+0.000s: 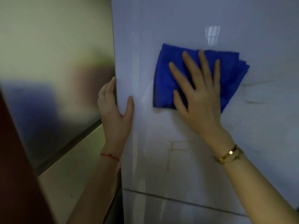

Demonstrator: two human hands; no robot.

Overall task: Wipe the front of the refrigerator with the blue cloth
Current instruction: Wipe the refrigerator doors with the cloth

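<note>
Head view shows the pale, glossy refrigerator [202, 143] front filling the right side of the frame, with a horizontal seam between its doors low down. The right hand [199, 94] lies flat and spread wide open on the blue cloth [163, 81], pressing the folded cloth against the upper door; the fingers [191, 65] point up and fan across it, with no curl around the fabric. The cloth sits on the door's upper middle area, its layered edges showing at the right of the hand. A gold bracelet [229, 154] circles that wrist. The left hand [114, 110] clasps the refrigerator's left edge, thumb on the front face and fingers wrapped around the side, half closed on the edge. A thin red string [110, 156] rings the left wrist. Left of the refrigerator stands a blurred greenish wall [48, 46].
</note>
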